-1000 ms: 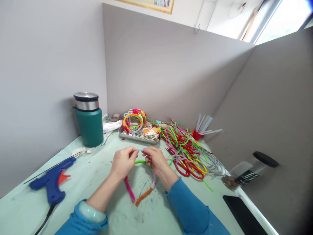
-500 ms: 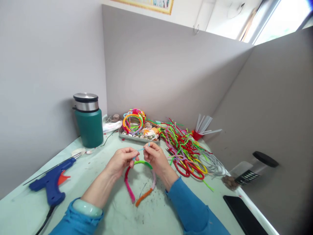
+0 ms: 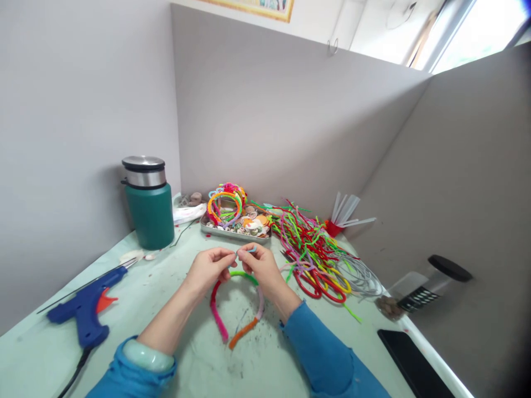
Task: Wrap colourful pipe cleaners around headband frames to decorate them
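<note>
A short light-blue pipe cleaner (image 3: 251, 250) is pinched between my two hands, mostly hidden by the fingers. My left hand (image 3: 211, 267) has thumb and forefinger closed on one end; my right hand (image 3: 258, 262) pinches it close beside, the fingertips nearly touching. Beneath them a headband (image 3: 215, 314) wrapped in pink, red, green, lilac and orange lies on the table, its two ends towards me. Part of its top is hidden behind the hands.
A blue glue gun (image 3: 89, 309) and a green bottle (image 3: 150, 216) stand left. Behind are a metal tray (image 3: 236, 236) of trinkets and a heap of pipe cleaners (image 3: 309, 243). Right are a clear jar (image 3: 418, 293) and a black phone (image 3: 410, 362).
My hands have come closer together, and less of the blue pipe cleaner shows between them. The headband lies as before.
</note>
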A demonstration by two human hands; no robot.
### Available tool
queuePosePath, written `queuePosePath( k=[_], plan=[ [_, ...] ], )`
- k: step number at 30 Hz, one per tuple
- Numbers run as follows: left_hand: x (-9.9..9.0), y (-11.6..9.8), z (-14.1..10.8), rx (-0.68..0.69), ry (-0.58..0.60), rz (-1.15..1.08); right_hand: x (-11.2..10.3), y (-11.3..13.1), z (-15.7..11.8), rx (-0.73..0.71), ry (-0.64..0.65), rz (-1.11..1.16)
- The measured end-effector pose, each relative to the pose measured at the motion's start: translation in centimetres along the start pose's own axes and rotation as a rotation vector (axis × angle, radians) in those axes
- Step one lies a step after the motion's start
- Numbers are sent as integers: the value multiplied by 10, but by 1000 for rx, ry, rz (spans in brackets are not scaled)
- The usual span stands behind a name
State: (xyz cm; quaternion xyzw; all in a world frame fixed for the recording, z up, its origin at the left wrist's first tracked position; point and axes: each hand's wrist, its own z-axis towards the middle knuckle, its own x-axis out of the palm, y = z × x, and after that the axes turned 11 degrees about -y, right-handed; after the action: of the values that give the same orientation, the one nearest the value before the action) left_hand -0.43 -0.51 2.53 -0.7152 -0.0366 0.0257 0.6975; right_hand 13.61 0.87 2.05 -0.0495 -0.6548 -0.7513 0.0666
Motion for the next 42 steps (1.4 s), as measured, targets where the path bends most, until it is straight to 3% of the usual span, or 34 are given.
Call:
queuePosePath(
  k=[6,10,12,18,23,31,37,42],
  plan=[
    [-2,2,-1,-26,42,-68,0,1,-1,-19,-24,-29],
    [-1,2,-2,-113,142,-208,-2,5,-2,-11,63,56],
    [0,1,-2,-134,126,-239,-3,5,-2,3,61,72],
    [2,0,-1,-206,86,-383,-1,-1,2,-44,-139,169],
    [1,3,0,-221,37,-431,0,-2,1,-86,-133,158],
    [-1,-1,0,-221,80,-506,-1,-2,-3,-296,-222,-81],
    [-1,2,1,-198,67,-480,0,-4,-4,-435,-138,-166],
    [-1,2,0,-202,73,-472,0,-1,-7,-586,-186,-265]
  ],
)
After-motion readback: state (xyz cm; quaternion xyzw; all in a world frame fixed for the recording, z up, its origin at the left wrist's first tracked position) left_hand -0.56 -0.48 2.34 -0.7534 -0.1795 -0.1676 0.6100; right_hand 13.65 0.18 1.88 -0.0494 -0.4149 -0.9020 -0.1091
